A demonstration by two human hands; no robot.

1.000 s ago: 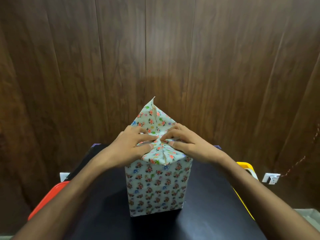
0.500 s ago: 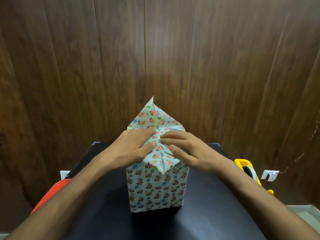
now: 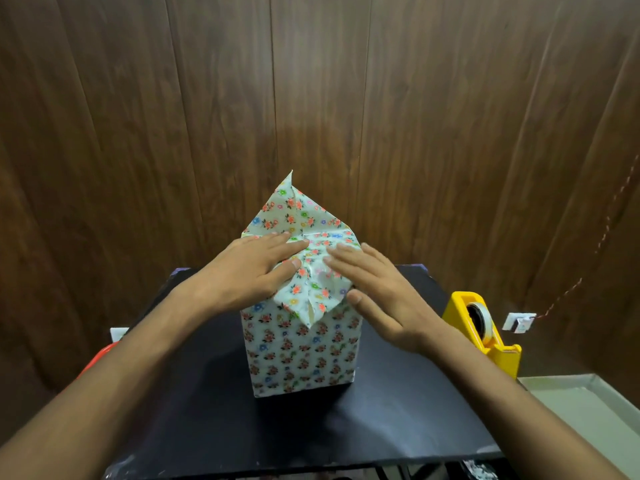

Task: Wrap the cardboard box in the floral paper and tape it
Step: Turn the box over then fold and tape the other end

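Top folds of the floral paper [image 3: 304, 271] are pressed flat by left hand [image 3: 258, 271] and right hand [image 3: 375, 291], fingers straight; untaped, flaps may spring open if released toward the tape dispenser [image 3: 483, 329].

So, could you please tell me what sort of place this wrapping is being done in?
Probably a small indoor craft or packing station, not a shop counter: a black tabletop set against a dark wood-panelled wall, with a yellow tape dispenser at its right edge.

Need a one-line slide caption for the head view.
Both hands, left and right, press floral paper flaps flat atop the upright wrapped box; yellow tape dispenser waits at right.
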